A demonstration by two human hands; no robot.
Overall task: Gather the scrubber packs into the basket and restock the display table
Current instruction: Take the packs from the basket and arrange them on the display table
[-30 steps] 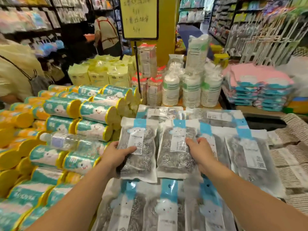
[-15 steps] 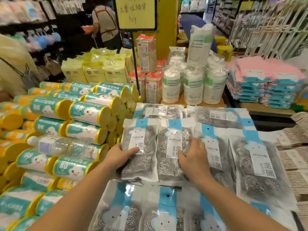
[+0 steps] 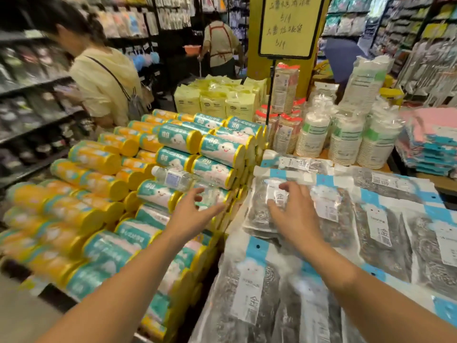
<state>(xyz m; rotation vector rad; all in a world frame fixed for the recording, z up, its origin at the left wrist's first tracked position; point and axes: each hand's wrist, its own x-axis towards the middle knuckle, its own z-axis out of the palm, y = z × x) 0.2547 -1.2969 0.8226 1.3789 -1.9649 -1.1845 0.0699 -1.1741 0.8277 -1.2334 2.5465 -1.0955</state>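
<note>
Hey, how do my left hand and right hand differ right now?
The left hand is over the teal rolls by the water bottle; the right hand is over a scrubber pack. The left hand holds nothing; the right hand's fingers rest on that scrubber pack's label. Both have their fingers spread.

We are looking at a yellow sign (image 3: 288,23) standing on a thin pole. Just left of the sign, pale yellow packs (image 3: 215,101) are sitting in rows; below and left of it, teal and yellow rolls (image 3: 173,139) are lying stacked, a water bottle (image 3: 178,179) resting on them. Right of the sign, wrapped paper cups (image 3: 345,139) are standing.
</note>
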